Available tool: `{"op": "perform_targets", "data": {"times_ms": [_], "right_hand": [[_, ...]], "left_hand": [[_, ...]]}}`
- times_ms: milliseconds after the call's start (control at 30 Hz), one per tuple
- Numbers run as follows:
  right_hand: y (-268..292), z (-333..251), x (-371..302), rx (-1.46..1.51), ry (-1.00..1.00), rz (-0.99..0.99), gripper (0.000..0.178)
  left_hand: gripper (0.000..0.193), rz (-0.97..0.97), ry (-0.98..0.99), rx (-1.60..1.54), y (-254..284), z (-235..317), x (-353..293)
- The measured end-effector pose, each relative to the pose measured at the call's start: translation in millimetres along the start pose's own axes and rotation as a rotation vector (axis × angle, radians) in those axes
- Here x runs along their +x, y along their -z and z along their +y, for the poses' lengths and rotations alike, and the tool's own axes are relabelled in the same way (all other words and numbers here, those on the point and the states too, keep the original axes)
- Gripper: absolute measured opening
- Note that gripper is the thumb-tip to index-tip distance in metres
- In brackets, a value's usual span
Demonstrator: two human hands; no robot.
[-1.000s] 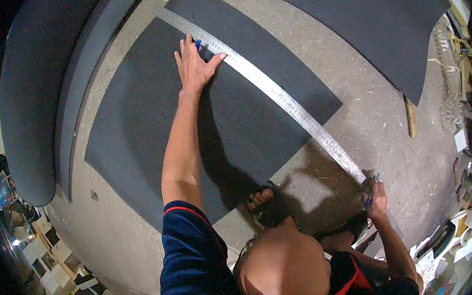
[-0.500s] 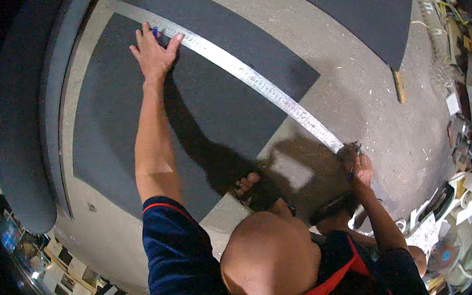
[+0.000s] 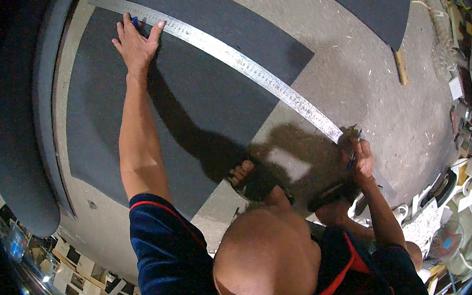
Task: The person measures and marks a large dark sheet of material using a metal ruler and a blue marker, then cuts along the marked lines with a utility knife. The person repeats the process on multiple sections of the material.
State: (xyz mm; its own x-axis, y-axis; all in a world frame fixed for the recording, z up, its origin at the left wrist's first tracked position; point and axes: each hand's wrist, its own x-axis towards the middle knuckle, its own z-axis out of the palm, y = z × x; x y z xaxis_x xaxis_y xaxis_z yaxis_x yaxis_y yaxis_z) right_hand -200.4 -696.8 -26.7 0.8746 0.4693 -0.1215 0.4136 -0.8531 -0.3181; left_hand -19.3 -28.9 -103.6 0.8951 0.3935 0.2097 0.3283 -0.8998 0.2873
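A long metal ruler [image 3: 228,55] lies slantwise across a dark grey sheet [image 3: 198,100] on the floor, its near right end reaching past the sheet's edge. With fingers spread, my left hand [image 3: 138,48] rests at the ruler's lower edge near its far end. A small blue thing sits by those fingertips; its kind is unclear. Beside the ruler's near end, my right hand [image 3: 364,161] is closed around a slim blue pen-like tool [image 3: 351,164]. Shadow hides part of those fingers.
My bare knee [image 3: 267,251] and sandalled foot [image 3: 242,172] are close to the sheet's near edge. A large dark roll [image 3: 12,127] lies on the left. Another dark sheet [image 3: 369,1] is at far right, above a wooden stick [image 3: 401,68]. Scraps [image 3: 470,189] pile up at right.
The view has shifted, so the sheet and ruler appear slightly higher. Both hands keep nearly the same places along the ruler, with no clear change of grip.
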Motion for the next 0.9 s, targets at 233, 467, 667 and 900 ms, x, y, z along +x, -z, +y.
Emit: {"op": "perform_targets", "data": {"times_ms": [233,467,667,900], "right_hand": [[2.1,3.2,-2.4,-0.029,-0.111,-0.070,0.058],[-7.9,14.2,-5.4,-0.030,-0.090,-0.071,0.059],[3.9,4.5,8.5,-0.024,-0.118,-0.121,0.048],[-5.2,11.2,-2.2,-0.097,-0.104,-0.080,0.048]], "left_hand": [[0.117,0.014,0.000,0.004,4.6,1.2,-1.4],[0.117,0.010,-0.002,0.006,5.1,0.8,-0.1],[0.116,0.018,-0.004,0.004,5.2,3.1,-0.6],[0.115,0.029,0.016,0.022,10.1,3.7,-4.7]]}}
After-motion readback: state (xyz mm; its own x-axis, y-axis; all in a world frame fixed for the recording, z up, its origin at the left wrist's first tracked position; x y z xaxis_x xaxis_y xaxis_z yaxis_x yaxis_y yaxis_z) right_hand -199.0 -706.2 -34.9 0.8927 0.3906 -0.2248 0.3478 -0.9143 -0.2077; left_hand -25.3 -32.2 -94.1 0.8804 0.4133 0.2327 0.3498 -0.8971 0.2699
